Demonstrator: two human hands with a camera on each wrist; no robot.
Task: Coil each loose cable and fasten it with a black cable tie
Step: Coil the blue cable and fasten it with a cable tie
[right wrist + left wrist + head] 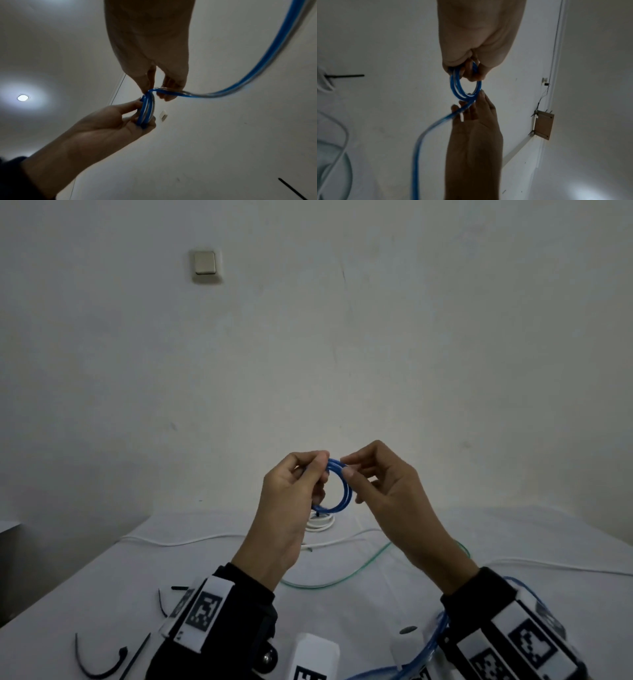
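Note:
I hold a small coil of blue cable (343, 491) up in front of me above the table. My left hand (321, 463) pinches the coil's upper left side between thumb and fingers. My right hand (346, 466) pinches the cable at the top right of the coil. In the left wrist view the coil (462, 88) shows about two loops, and its loose tail (423, 135) drops away past the right hand (476, 106). In the right wrist view the tail (257, 75) leaves the coil (145, 111) and swings up to the right. Loose black cable ties (99, 666) lie at the lower left.
On the white table (205, 583) a coiled white cable (320, 524) sits behind my hands. A loose green cable (342, 577) and loose white cables (178, 541) cross the middle. The blue tail (432, 642) runs by my right wrist. A wall stands close behind.

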